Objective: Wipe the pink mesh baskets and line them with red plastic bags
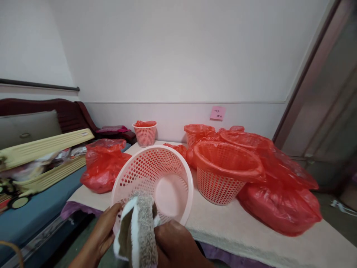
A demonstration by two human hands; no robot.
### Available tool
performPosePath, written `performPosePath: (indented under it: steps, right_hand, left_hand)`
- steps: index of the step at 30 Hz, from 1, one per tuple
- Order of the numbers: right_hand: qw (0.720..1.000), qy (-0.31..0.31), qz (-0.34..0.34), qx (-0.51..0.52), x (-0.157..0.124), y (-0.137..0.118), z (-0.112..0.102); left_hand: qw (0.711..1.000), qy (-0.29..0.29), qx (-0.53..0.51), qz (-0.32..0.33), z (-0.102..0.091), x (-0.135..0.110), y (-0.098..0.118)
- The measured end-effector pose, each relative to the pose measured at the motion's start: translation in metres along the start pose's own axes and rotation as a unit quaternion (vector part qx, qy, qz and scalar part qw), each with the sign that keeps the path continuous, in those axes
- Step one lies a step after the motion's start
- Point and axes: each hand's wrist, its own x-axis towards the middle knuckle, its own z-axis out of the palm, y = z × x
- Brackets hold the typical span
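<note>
A pale pink perforated basket (156, 175) is tilted with its opening toward me, held up in front of the table. My left hand (104, 232) grips its lower left rim, fingers closed on it. My right hand (174, 243) is closed on a grey and white cloth (139, 230) that drapes over the basket's bottom rim between the two hands.
On the cream-covered table (292, 238) stand a basket lined with a red bag (227, 173), two more lined baskets (145, 133) at the back, and heaps of red plastic bags (103, 163) left and right. A sofa with a yellow case (44, 156) is on the left.
</note>
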Motion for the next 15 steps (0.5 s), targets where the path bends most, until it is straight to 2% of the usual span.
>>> performPosePath:
  steps: [5,9,12,15]
  right_hand:
    - [0.996,0.007,-0.076,-0.054,0.000,0.013,-0.007]
    - [0.993,0.029,-0.100,-0.049,0.004,0.016,-0.012]
    - [0.988,0.099,-0.106,-0.046,0.014,0.009,-0.017]
    - [0.978,0.163,-0.115,-0.058,0.024,0.005,-0.021]
  left_hand:
    - [0.997,0.006,0.056,0.047,-0.016,-0.001,-0.015]
    - [0.996,0.015,0.053,0.075,-0.030,-0.006,-0.025]
    - [0.997,0.026,0.036,0.069,-0.035,-0.013,-0.024]
    - [0.999,0.034,0.020,0.038,-0.031,-0.018,-0.015]
